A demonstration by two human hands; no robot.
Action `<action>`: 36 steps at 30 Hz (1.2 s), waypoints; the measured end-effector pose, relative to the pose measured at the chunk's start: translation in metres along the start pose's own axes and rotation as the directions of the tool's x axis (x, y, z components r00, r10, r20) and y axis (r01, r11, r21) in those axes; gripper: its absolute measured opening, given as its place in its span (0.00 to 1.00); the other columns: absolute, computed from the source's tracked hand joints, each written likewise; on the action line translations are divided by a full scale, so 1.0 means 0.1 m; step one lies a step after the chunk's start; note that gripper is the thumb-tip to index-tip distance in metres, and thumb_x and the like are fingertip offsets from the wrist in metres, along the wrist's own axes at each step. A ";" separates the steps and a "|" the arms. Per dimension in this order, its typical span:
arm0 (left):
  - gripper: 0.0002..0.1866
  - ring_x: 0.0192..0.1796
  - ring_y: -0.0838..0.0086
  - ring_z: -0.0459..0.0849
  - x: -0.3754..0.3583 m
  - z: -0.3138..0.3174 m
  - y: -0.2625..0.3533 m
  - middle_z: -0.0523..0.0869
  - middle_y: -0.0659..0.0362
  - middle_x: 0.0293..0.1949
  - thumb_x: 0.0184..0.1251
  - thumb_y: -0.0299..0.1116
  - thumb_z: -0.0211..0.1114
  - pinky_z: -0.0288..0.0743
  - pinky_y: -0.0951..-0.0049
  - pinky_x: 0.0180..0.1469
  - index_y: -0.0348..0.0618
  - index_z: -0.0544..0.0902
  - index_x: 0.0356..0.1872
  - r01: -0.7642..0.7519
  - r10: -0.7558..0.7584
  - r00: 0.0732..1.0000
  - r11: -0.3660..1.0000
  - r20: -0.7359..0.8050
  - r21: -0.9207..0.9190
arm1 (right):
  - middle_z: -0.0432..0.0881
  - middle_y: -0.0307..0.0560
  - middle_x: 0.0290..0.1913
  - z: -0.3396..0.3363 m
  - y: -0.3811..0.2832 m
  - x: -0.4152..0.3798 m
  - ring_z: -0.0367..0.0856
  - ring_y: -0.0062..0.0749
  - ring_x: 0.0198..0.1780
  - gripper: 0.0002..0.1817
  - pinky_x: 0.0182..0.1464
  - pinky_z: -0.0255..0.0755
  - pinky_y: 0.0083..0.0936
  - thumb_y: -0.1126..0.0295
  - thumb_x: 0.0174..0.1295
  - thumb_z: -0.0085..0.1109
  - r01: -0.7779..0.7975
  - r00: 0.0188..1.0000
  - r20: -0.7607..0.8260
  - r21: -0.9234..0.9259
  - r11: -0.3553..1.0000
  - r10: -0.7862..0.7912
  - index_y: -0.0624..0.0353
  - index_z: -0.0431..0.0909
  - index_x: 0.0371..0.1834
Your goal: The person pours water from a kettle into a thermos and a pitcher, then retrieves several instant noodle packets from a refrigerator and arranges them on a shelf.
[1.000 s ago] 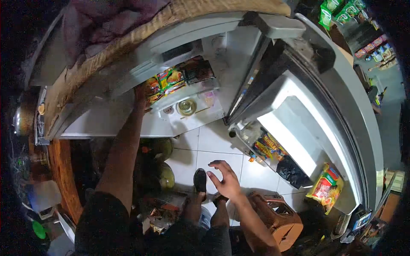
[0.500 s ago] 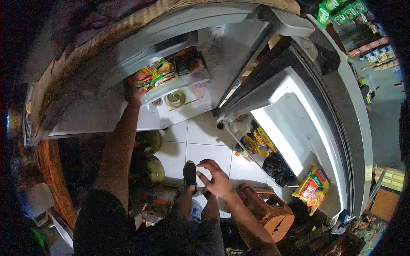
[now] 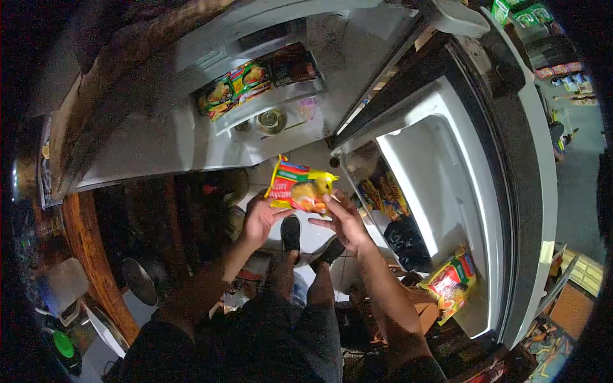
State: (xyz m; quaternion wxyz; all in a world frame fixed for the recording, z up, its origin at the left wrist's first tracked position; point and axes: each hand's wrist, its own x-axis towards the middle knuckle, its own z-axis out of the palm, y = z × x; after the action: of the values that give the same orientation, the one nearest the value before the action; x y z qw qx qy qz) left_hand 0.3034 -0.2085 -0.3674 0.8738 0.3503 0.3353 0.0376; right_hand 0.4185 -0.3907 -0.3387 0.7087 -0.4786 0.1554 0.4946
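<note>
Holding a noodle packet (image 3: pixel 300 189) between both hands in front of the body, below the open fridge shelf (image 3: pixel 265 105); left hand (image 3: pixel 260 217) pinches its lower left corner, right hand (image 3: pixel 345 220) grips the right end; long axis runs left to right, slightly tilted; both hands equally near, fingers closed on it.

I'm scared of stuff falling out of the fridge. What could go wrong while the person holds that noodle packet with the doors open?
The noodle packet is pinched at its edges by the left hand and right hand above the tiled floor, so it might slip and drop by the feet. Another packet sits low in the open door's shelf and could tip out if bumped. Both doors stand open, so the cold may escape.
</note>
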 end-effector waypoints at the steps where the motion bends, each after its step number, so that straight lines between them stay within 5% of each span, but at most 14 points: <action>1: 0.23 0.55 0.51 0.82 0.03 -0.01 -0.04 0.81 0.45 0.52 0.75 0.48 0.42 0.68 0.50 0.67 0.38 0.77 0.45 0.000 0.000 1.000 1.000 -0.005 0.002 | 0.77 0.50 0.58 -0.07 0.04 0.04 0.77 0.35 0.59 0.29 0.60 0.73 0.39 0.53 0.64 0.61 0.039 0.999 -0.027 -0.110 0.993 -0.042 0.58 0.68 0.63; 2: 0.28 0.53 0.55 0.83 0.09 -0.07 -0.11 0.80 0.46 0.54 0.75 0.54 0.42 0.70 0.52 0.65 0.36 0.75 0.51 0.023 -0.027 0.999 0.987 0.022 0.162 | 0.78 0.47 0.57 -0.17 0.04 0.07 0.77 0.32 0.58 0.29 0.60 0.72 0.35 0.57 0.63 0.63 0.027 0.999 -0.042 -0.183 0.983 -0.035 0.59 0.69 0.63; 4: 0.34 0.50 0.58 0.83 0.21 -0.11 -0.05 0.79 0.46 0.56 0.74 0.59 0.41 0.71 0.55 0.63 0.35 0.74 0.57 0.040 -0.049 0.999 0.943 0.019 0.329 | 0.79 0.45 0.55 -0.20 -0.09 0.01 0.78 0.31 0.56 0.26 0.61 0.71 0.31 0.63 0.61 0.64 -0.085 0.996 -0.030 0.034 0.996 0.086 0.60 0.71 0.61; 8: 0.33 0.38 0.72 0.83 1.11 -0.26 0.37 0.82 0.52 0.45 0.68 0.64 0.53 0.76 0.70 0.39 0.40 0.78 0.53 0.221 -0.050 0.947 0.818 -0.317 0.531 | 0.80 0.44 0.52 -0.38 0.07 0.20 0.78 0.30 0.54 0.28 0.58 0.72 0.29 0.59 0.56 0.69 0.142 0.988 0.069 -0.023 0.990 -0.140 0.58 0.72 0.57; 10: 0.25 0.31 0.76 0.80 1.72 -0.38 0.56 0.81 0.63 0.33 0.68 0.60 0.57 0.73 0.73 0.29 0.46 0.78 0.45 -0.053 0.278 0.924 0.771 -0.261 0.634 | 0.79 0.44 0.53 -0.50 0.11 0.25 0.76 0.30 0.57 0.28 0.60 0.69 0.29 0.60 0.57 0.69 0.192 0.977 0.116 -0.093 0.977 -0.181 0.60 0.73 0.57; 15: 0.25 0.31 0.69 0.80 2.98 -0.60 1.12 0.77 0.60 0.29 0.67 0.58 0.59 0.79 0.63 0.33 0.43 0.77 0.43 -0.018 0.487 0.811 0.576 -0.325 0.818 | 0.79 0.42 0.54 -0.47 0.09 0.18 0.76 0.29 0.56 0.28 0.59 0.68 0.27 0.60 0.57 0.65 0.216 0.976 0.047 -0.173 0.961 -0.211 0.60 0.72 0.59; 17: 0.26 0.35 0.63 0.82 3.19 -0.58 1.24 0.79 0.56 0.35 0.68 0.57 0.59 0.82 0.55 0.41 0.42 0.75 0.50 0.023 0.312 0.840 0.796 -0.443 0.604 | 0.78 0.44 0.55 -0.39 -0.04 0.17 0.75 0.30 0.56 0.31 0.60 0.66 0.29 0.58 0.55 0.66 0.256 0.966 0.092 -0.261 0.931 -0.240 0.61 0.72 0.60; 20: 0.26 0.42 0.58 0.83 3.36 -0.65 1.19 0.77 0.54 0.42 0.71 0.53 0.57 0.82 0.51 0.47 0.42 0.72 0.56 0.007 0.283 0.868 0.815 -0.408 0.580 | 0.78 0.45 0.55 -0.39 0.02 0.18 0.74 0.31 0.57 0.32 0.61 0.65 0.30 0.57 0.54 0.66 0.251 0.968 0.051 -0.230 0.940 -0.246 0.62 0.71 0.60; 21: 0.26 0.50 0.55 0.82 3.38 -0.68 1.21 0.76 0.52 0.51 0.72 0.50 0.57 0.82 0.50 0.48 0.42 0.69 0.60 0.047 0.232 0.885 0.818 -0.404 0.573 | 0.78 0.45 0.56 -0.39 0.05 0.19 0.74 0.32 0.58 0.33 0.62 0.64 0.31 0.56 0.54 0.67 0.225 0.973 -0.001 -0.239 0.944 -0.233 0.62 0.71 0.61; 25: 0.24 0.54 0.54 0.80 3.25 -0.62 1.24 0.76 0.52 0.51 0.72 0.46 0.57 0.81 0.48 0.51 0.41 0.69 0.60 0.008 0.177 0.920 0.883 -0.350 0.469 | 0.76 0.46 0.59 -0.42 0.10 0.22 0.73 0.36 0.62 0.34 0.64 0.65 0.34 0.56 0.55 0.69 0.239 0.971 0.027 -0.225 0.945 -0.239 0.61 0.71 0.62; 30: 0.23 0.52 0.51 0.82 2.55 -0.54 1.22 0.73 0.51 0.58 0.75 0.42 0.52 0.80 0.46 0.53 0.41 0.66 0.64 -0.346 0.370 0.929 0.889 -0.023 0.301 | 0.78 0.46 0.54 -0.35 0.18 0.15 0.75 0.31 0.58 0.28 0.59 0.69 0.29 0.61 0.57 0.65 0.162 0.987 0.011 -0.067 0.985 -0.161 0.63 0.72 0.59; 32: 0.23 0.52 0.54 0.83 1.93 -0.43 1.18 0.74 0.52 0.59 0.75 0.43 0.50 0.80 0.51 0.55 0.41 0.66 0.64 -0.208 0.250 0.958 0.944 -0.144 0.257 | 0.77 0.46 0.57 -0.31 0.37 0.09 0.76 0.33 0.58 0.31 0.57 0.72 0.33 0.60 0.58 0.64 0.127 0.986 -0.112 0.045 0.991 -0.121 0.62 0.68 0.63; 34: 0.27 0.54 0.58 0.83 1.30 -0.64 1.01 0.79 0.52 0.57 0.76 0.51 0.45 0.77 0.60 0.58 0.40 0.69 0.64 -0.120 0.140 0.989 0.939 -0.038 0.323 | 0.76 0.46 0.57 -0.20 0.51 -0.10 0.78 0.35 0.57 0.32 0.57 0.75 0.33 0.64 0.58 0.62 0.088 0.996 -0.042 0.195 0.977 -0.081 0.58 0.65 0.67; 36: 0.33 0.57 0.58 0.81 0.56 -0.65 1.01 0.79 0.51 0.59 0.72 0.58 0.43 0.73 0.52 0.60 0.40 0.69 0.64 -0.023 0.008 0.999 0.957 0.054 0.290 | 0.76 0.48 0.57 0.26 0.44 -0.53 0.78 0.38 0.57 0.32 0.53 0.78 0.31 0.69 0.59 0.59 0.172 0.985 -0.059 0.250 0.953 -0.163 0.56 0.61 0.69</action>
State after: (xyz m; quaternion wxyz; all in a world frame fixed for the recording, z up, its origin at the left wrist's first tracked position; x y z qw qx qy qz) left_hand 0.3244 -0.0776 -0.3690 0.8209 0.4785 0.3114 -0.0144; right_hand 0.3501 -0.3961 -0.3120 0.8004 -0.4047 0.1896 0.3996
